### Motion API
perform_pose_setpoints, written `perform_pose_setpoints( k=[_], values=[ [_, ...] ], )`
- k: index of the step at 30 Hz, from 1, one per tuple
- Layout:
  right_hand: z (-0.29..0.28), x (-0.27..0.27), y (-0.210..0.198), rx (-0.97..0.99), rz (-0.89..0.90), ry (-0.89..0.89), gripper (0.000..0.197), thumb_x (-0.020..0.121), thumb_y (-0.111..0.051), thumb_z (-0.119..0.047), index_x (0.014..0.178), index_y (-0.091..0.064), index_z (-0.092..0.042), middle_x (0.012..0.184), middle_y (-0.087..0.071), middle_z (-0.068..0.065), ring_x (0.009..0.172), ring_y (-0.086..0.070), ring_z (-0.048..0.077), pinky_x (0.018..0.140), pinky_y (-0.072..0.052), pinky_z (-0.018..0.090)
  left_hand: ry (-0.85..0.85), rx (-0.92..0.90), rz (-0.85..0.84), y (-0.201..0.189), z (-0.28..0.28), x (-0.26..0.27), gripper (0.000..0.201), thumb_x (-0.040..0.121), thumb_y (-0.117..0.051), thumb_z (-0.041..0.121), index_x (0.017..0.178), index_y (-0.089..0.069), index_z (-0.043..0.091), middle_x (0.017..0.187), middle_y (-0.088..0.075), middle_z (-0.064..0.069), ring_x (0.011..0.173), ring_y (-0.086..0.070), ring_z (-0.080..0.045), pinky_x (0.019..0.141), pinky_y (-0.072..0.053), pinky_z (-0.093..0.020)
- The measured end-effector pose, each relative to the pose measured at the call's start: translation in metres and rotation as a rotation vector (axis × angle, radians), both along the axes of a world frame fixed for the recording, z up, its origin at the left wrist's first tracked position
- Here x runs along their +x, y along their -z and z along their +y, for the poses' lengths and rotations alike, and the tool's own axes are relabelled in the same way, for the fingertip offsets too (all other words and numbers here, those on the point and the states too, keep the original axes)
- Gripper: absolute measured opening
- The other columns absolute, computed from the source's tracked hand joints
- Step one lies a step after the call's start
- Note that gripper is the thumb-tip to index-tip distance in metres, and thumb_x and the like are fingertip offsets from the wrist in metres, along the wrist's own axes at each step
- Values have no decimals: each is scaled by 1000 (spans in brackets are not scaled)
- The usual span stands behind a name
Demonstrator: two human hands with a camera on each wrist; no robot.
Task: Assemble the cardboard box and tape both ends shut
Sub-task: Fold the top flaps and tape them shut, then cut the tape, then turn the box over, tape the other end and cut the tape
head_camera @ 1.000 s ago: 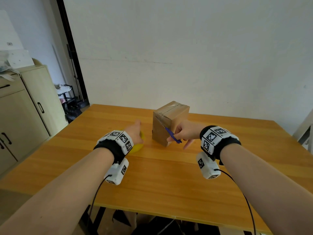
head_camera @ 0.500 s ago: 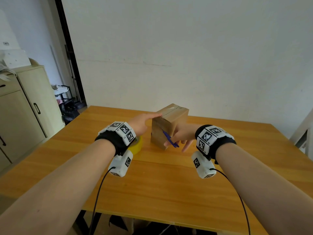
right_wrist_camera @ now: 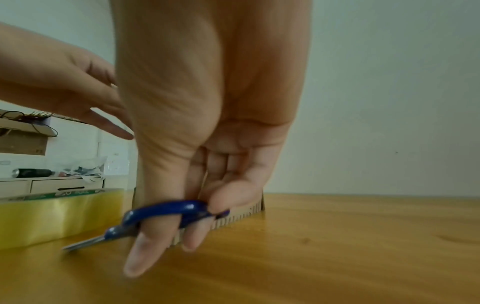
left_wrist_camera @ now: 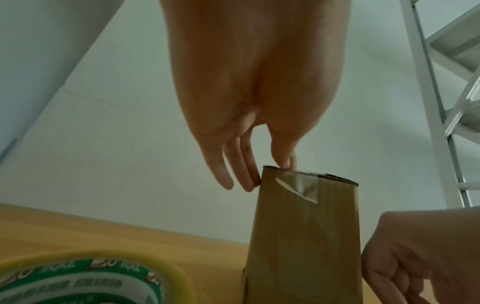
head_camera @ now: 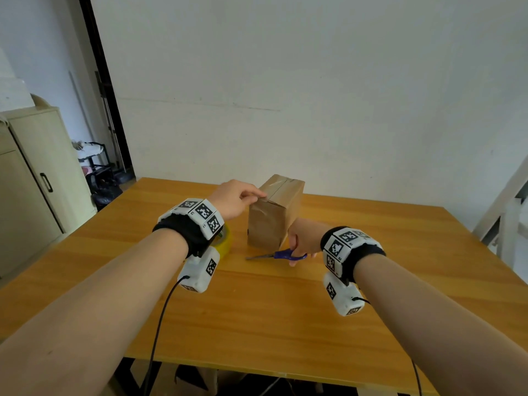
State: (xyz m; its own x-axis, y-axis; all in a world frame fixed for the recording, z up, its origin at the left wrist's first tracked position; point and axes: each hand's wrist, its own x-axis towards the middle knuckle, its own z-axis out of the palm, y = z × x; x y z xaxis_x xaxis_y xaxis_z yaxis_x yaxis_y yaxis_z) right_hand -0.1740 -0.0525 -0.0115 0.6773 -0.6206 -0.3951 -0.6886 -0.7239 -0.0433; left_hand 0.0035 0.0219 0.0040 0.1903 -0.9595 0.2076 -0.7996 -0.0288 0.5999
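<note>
Mostly hidden behind the left wrist's marker band: yellow tape roll (head_camera: 225, 244). Cut off at the left wrist view's lower edge: brown cardboard box (left_wrist_camera: 303, 242). Motion-blurred in the right wrist view: blue-handled scissors (right_wrist_camera: 166, 216).

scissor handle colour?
Blue. The scissors show it best in the right wrist view, with the right hand hooked through the handle loops.

Tape roll (left_wrist_camera: 78, 281): green/white label w/ print, too blurred to read. No other legible txt.
</note>
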Motion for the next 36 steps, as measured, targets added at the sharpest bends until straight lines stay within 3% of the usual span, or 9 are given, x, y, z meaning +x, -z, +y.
perform_pose_setpoints(
  k=[6, 11, 17, 23, 25, 28, 30, 32, 36],
  values=[
    [-7, -4, 18, 5, -140, 19, 30, 74, -79, -24, 90, -57, -12, 101, -67, 6, 70, -60, 21, 55, -47, 22, -29, -78, -52, -4, -5, -13, 16, 85, -66, 20, 96, -69, 10, 109, -64, 0, 100, -53, -10, 92, -40, -27],
    [-6, -4, 20, -14, -57, -86, 32, 78, -74, -32, 100, -72, -9, 105, -67, 6, 93, -57, 19, 80, -47, 27, -41, -29, -111, -4, -11, -15, 17, 79, -72, 26, 85, -63, 13, 104, -68, 2, 106, -59, -17, 93, -42, -31],
    [-11, -8, 29, 11, -174, -29, 17, 77, -74, -17, 92, -75, -11, 94, -69, 5, 84, -57, 14, 71, -46, 24, -70, -28, -155, -7, -11, -22, 21, 74, -76, 22, 93, -71, 15, 108, -69, 2, 106, -60, -14, 86, -39, -22],
    [-15, -19, 31, 90, -339, 5, 20, 76, -76, -17, 95, -74, -13, 100, -72, 1, 93, -64, 15, 76, -49, 21, -127, -57, -173, -5, -11, -27, 30, 72, -78, 27, 99, -71, 16, 113, -67, 0, 109, -60, -18, 89, -40, -25],
    [-18, -26, 23, 55, -474, 38, 6, 80, -70, -21, 79, -70, -15, 84, -71, 0, 81, -64, 15, 70, -51, 25, -133, -59, -187, -4, -11, -29, 34, 72, -78, 28, 102, -69, 16, 118, -66, 0, 112, -58, -18, 94, -40, -27],
    [-17, -34, 10, -207, -673, 89, 29, 84, -60, -31, 60, -47, -21, 60, -52, -4, 57, -49, 16, 58, -47, 36, -125, -52, -212, -3, -12, -33, 35, 73, -77, 26, 105, -67, 17, 120, -64, 0, 110, -59, -19, 93, -41, -27],
    [-13, -36, 1, -490, -798, 88, 31, 88, -55, -38, 67, -45, -19, 64, -49, -6, 56, -45, 15, 54, -41, 31, -120, -51, -223, -3, -13, -35, 34, 73, -77, 26, 104, -66, 16, 117, -65, 1, 93, -59, -16, 85, -42, -25],
    [-11, -32, -5, -592, -882, 36, 25, 90, -54, -42, 88, -56, -17, 89, -57, -4, 74, -54, 16, 61, -44, 29, -116, -47, -218, -3, -13, -37, 39, 73, -78, 27, 108, -65, 16, 119, -65, 0, 85, -59, -16, 82, -44, -26],
    [-18, -17, -4, -351, -739, -87, 51, 94, -43, -48, 134, -48, -16, 138, -51, 1, 124, -49, 20, 103, -38, 35, -95, -31, -237, -4, -12, -36, 48, 74, -76, 28, 118, -64, 15, 125, -62, -2, 93, -64, -19, 86, -47, -27]
  ],
)
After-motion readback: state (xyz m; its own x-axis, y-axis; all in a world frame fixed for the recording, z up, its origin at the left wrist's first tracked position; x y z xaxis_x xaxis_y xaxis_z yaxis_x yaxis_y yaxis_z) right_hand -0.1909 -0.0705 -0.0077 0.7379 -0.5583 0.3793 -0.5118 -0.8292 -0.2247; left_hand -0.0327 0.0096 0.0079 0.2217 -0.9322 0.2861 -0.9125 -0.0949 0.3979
